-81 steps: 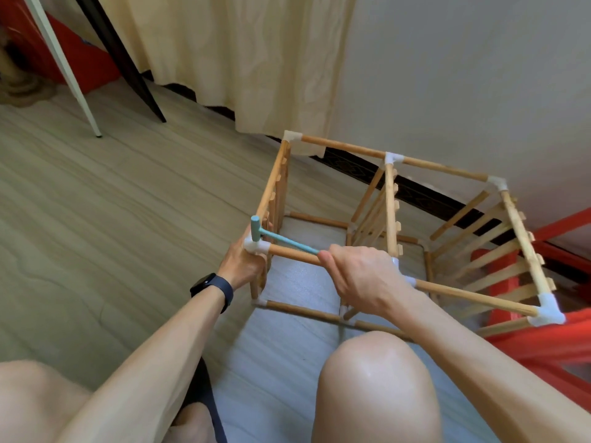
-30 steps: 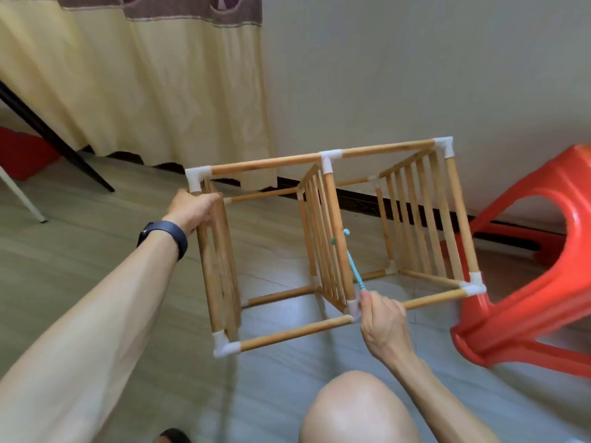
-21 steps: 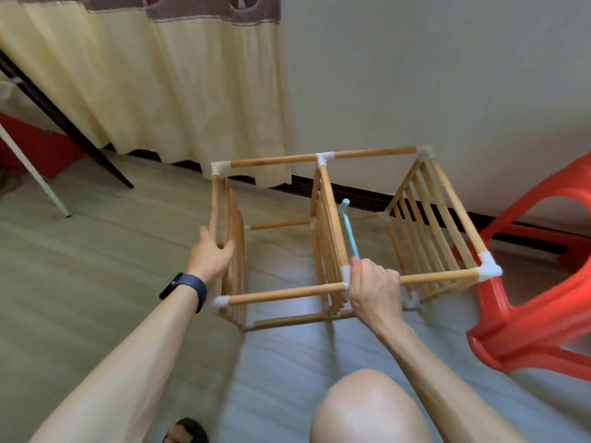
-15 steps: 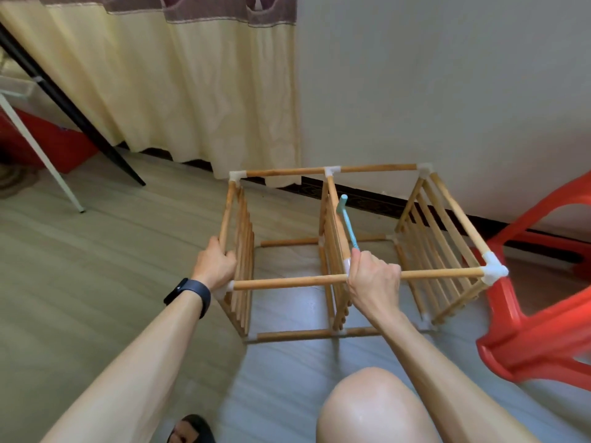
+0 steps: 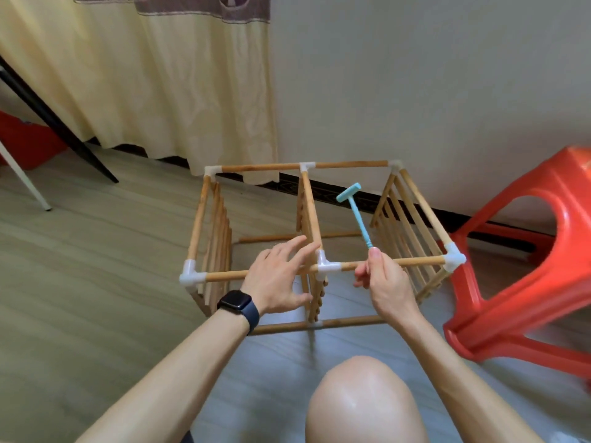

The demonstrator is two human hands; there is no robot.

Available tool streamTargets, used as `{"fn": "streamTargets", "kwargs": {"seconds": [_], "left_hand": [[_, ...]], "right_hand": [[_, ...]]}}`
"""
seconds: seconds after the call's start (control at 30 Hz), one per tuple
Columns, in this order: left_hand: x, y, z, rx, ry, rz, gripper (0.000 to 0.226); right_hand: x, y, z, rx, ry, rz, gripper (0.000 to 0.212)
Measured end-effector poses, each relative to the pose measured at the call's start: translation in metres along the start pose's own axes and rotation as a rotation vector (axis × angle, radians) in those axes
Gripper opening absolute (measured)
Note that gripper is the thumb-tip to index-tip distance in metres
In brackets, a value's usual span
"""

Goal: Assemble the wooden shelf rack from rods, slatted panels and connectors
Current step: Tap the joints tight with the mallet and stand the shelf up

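The wooden rack (image 5: 224, 275) stands on the floor in front of me, built of rods, three upright slatted panels and white plastic connectors. A white T-connector (image 5: 325, 266) joins the near top rod to the middle panel. My left hand (image 5: 277, 280) hovers with fingers spread just left of that connector, over the near rod, holding nothing. My right hand (image 5: 380, 281) pinches the handle end of a small light-blue plastic hammer (image 5: 355, 209), whose head points up and away above the rack's right bay.
A red plastic stool (image 5: 527, 270) stands close to the rack's right side. The wall and a cream curtain (image 5: 153, 78) rise right behind the rack. A black leg and a white leg (image 5: 24, 180) slant down at far left. My bare knee (image 5: 361, 401) is at the bottom.
The rack was turned and set down level on the floor. My left hand let go of the left corner and moved right toward the middle connector. My right hand released the rod and raised the hammer.
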State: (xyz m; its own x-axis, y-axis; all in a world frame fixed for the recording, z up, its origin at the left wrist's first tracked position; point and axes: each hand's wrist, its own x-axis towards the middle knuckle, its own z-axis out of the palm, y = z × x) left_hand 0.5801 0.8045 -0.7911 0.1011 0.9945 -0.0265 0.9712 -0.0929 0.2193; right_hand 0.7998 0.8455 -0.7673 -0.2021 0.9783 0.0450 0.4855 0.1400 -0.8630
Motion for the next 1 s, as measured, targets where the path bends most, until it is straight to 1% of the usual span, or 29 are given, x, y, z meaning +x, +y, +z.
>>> {"fn": "streamTargets", "kwargs": {"seconds": [0.07, 0.1, 0.17, 0.23, 0.3, 0.4, 0.5, 0.63, 0.67, 0.77, 0.8, 0.83, 0.9, 0.93, 1.0], "left_hand": [[0.017, 0.0, -0.006, 0.059, -0.152, 0.007, 0.115], [0.025, -0.003, -0.012, 0.085, -0.198, 0.012, 0.119], [0.041, -0.007, -0.021, 0.167, -0.238, 0.035, 0.121], [0.053, -0.01, -0.023, 0.247, -0.233, 0.067, 0.116], [0.058, -0.008, -0.019, 0.263, -0.202, 0.101, 0.108], [0.061, -0.005, -0.015, 0.215, -0.141, 0.124, 0.101], [0.062, -0.004, -0.016, 0.153, -0.103, 0.145, 0.098], [0.061, -0.002, -0.016, 0.131, -0.075, 0.149, 0.096], [0.06, -0.002, -0.016, 0.127, -0.07, 0.143, 0.096], [0.058, 0.0, -0.017, 0.113, -0.07, 0.128, 0.094], [0.058, 0.0, -0.017, 0.11, -0.071, 0.12, 0.094], [0.057, -0.001, -0.018, 0.104, -0.072, 0.111, 0.094], [0.057, -0.002, -0.019, 0.104, -0.062, 0.117, 0.094], [0.056, -0.002, -0.02, 0.109, -0.063, 0.121, 0.093], [0.055, 0.0, -0.02, 0.1, -0.075, 0.114, 0.092]], "right_hand": [[-0.019, 0.009, -0.012, -0.024, -0.03, 0.005, 0.053], [-0.027, 0.013, -0.016, -0.034, -0.045, 0.005, 0.052], [-0.041, 0.022, -0.024, -0.066, -0.069, -0.015, 0.051], [-0.054, 0.03, -0.028, -0.113, -0.073, -0.073, 0.052], [-0.064, 0.038, -0.03, -0.153, -0.085, -0.136, 0.053], [-0.069, 0.043, -0.03, -0.214, -0.101, -0.194, 0.048], [-0.063, 0.049, -0.029, -0.29, -0.045, -0.231, 0.042], [-0.056, 0.043, -0.03, -0.461, -0.02, -0.253, 0.041], [-0.056, 0.04, -0.031, -0.457, -0.001, -0.276, 0.039], [-0.061, 0.032, -0.032, -0.317, 0.101, -0.403, 0.036], [-0.062, 0.031, -0.031, -0.326, 0.1, -0.415, 0.036], [-0.061, 0.029, -0.028, -0.421, 0.056, -0.4, 0.036], [-0.06, 0.034, -0.024, -0.692, -0.14, -0.294, 0.037], [-0.061, 0.035, -0.024, -0.71, -0.179, -0.257, 0.037], [-0.065, 0.032, -0.027, -0.54, -0.045, -0.359, 0.038]]}}
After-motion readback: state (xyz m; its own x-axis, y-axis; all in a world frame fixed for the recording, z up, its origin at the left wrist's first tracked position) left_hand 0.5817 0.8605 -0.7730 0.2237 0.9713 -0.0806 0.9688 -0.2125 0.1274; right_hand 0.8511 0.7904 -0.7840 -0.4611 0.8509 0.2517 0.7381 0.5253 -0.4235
